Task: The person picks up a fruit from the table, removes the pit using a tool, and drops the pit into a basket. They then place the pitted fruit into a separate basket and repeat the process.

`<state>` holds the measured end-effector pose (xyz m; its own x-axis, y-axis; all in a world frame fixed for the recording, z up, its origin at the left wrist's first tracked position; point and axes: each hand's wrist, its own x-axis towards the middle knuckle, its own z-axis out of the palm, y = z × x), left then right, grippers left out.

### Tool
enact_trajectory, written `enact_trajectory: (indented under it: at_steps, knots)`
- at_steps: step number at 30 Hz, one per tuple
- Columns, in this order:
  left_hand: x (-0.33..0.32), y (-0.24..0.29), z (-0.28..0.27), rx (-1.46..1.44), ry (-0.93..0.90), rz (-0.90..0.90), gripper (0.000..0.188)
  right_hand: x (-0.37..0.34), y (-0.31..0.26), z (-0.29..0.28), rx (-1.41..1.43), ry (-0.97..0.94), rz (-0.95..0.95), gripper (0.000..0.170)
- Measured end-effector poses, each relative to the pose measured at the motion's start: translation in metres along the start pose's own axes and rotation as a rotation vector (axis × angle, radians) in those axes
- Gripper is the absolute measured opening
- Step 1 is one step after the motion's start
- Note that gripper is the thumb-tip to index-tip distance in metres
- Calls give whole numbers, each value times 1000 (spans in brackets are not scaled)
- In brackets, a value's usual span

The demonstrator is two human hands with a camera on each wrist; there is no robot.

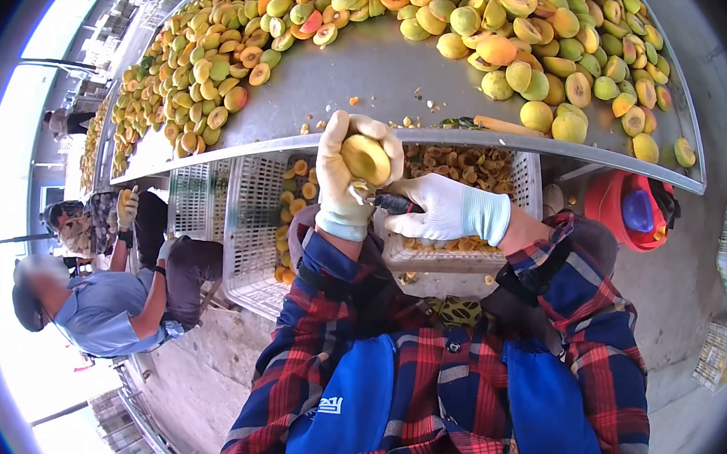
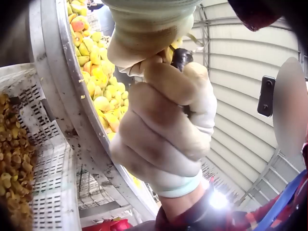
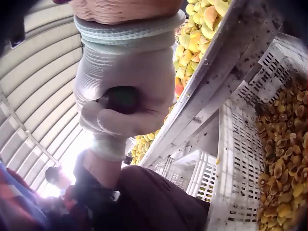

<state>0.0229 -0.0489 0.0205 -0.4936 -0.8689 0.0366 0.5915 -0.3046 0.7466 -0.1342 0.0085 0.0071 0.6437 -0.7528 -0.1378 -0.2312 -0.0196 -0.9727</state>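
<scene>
In the head view the gloved left hand (image 1: 346, 175) grips a halved yellow fruit (image 1: 366, 160), its cut, hollowed face toward the camera. The gloved right hand (image 1: 439, 207) holds a tool by its black handle (image 1: 395, 204); the tool's metal end meets the lower edge of the fruit. The right wrist view shows the right hand (image 3: 125, 91) curled round the dark handle (image 3: 122, 99). In the left wrist view the right hand (image 2: 166, 125) covers most of the tool, and only a sliver of fruit shows beside the left hand (image 2: 149, 29).
A metal table (image 1: 366, 75) bears heaps of fruit halves (image 1: 214, 73). Below its edge stand a white crate (image 1: 250, 219) with yellow halves and another crate (image 1: 539, 184) with brown scraps. A red bucket (image 1: 605, 212) is at the right; a seated person (image 1: 114, 302) works at the left.
</scene>
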Motion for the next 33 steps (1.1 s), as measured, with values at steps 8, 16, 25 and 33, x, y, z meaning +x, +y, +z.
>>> enact_trajectory:
  at_steps: [8, 16, 25, 33]
  knots:
    - [-14, 75, -54, 1648, 501, 27, 19, -36, 22, -6, -854, 5, 597, 29]
    - [96, 67, -15, 2067, -66, 143, 42, -48, 21, -13, -680, 627, 367, 29]
    - [235, -40, -19, 2131, 130, 78, 52, -54, 13, -9, -656, 492, 285, 29]
    - [219, -39, -26, 2159, 73, -106, 49, -56, 13, -8, -708, 448, 310, 31]
